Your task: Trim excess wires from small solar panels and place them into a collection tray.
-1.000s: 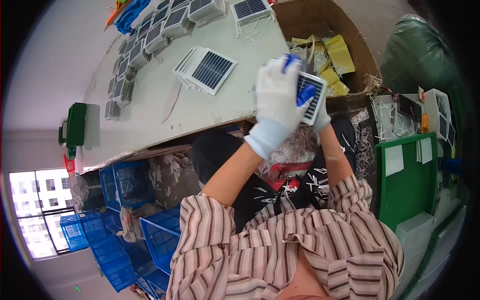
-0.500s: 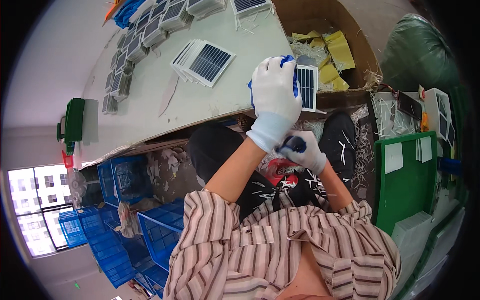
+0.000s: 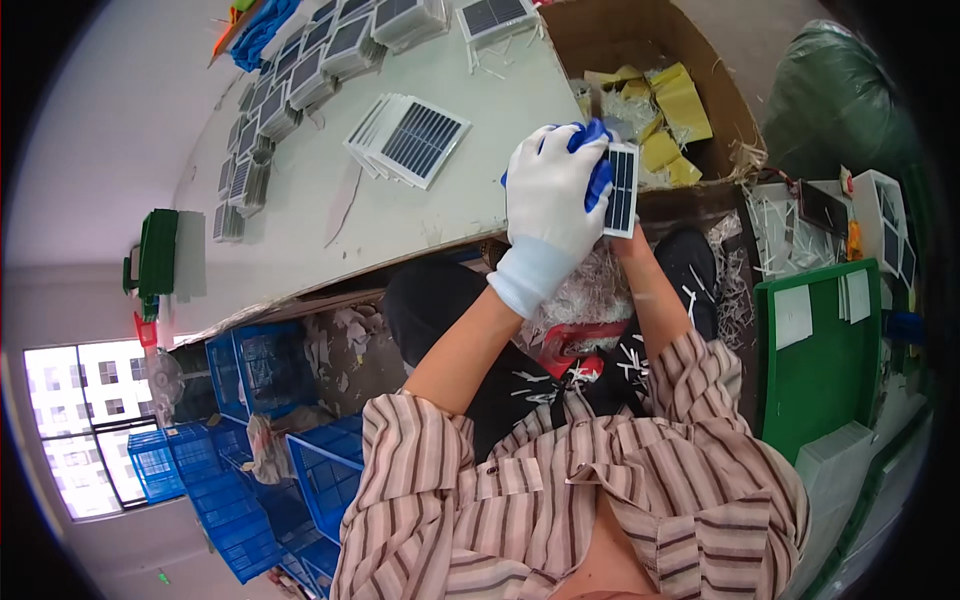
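A small solar panel point(image 3: 622, 190) is held upright above the person's lap, just off the near edge of the table point(image 3: 300, 230) and in front of the cardboard box point(image 3: 640, 40). The left hand point(image 3: 550, 200), in a white glove with blue fingertips, wraps over the panel's left edge, its fingers curled and clamped on it. The right hand is hidden behind the left hand and the panel; only its forearm point(image 3: 655, 290) shows rising to the panel from below, so whether those fingers grip the panel or something else cannot be told. The step in hand looks like trimming or cleaning one panel at a time: white scraps point(image 3: 590, 290) are heaped in the lap under the hands, and more lie on the floor at the right. On the table, well apart from the hands, lies a fanned stack of panels point(image 3: 408, 138), with rows of further stacks point(image 3: 290, 90) along the far side. Yellow scraps point(image 3: 665, 110) fill the box. A green board point(image 3: 820, 370) stands at the right. The next move would call for a firm hold on the panel's edges, keeping the dark face untouched, and a clear reach to the table for setting it down.
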A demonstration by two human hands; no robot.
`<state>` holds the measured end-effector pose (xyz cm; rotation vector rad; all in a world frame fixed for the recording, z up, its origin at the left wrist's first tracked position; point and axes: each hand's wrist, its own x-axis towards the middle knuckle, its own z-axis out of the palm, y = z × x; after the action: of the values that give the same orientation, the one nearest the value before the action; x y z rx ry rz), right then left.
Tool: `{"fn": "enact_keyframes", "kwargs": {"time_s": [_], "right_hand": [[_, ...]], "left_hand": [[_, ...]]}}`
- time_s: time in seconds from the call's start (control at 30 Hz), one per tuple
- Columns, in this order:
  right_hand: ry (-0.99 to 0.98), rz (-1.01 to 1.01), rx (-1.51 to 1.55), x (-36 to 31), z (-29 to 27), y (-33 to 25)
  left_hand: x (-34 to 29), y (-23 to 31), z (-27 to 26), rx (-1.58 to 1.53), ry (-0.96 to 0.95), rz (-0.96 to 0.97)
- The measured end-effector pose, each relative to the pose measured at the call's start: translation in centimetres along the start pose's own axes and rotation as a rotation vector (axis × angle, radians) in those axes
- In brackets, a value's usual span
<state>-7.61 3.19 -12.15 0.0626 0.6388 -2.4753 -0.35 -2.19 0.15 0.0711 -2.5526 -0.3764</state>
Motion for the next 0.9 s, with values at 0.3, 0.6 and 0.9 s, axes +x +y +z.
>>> {"fn": "enact_keyframes", "kwargs": {"time_s": [0.3, 0.6, 0.9], "right_hand": [[-0.275, -0.152, -0.918, -3.2, -3.6, -4.4], [-0.586, -0.033, -1.146, -10.8, -3.9, -2.6], [-0.135, -0.423, -0.456, -2.1, -2.0, 1.4]], "left_hand": [[0.1, 1.0, -0.1, 0.129, 0.025, -0.031], [0.1, -0.1, 0.3, 0.089, 0.027, -0.012], [0.7, 1.2, 0.5, 0.181, -0.028, -0.077]]}}
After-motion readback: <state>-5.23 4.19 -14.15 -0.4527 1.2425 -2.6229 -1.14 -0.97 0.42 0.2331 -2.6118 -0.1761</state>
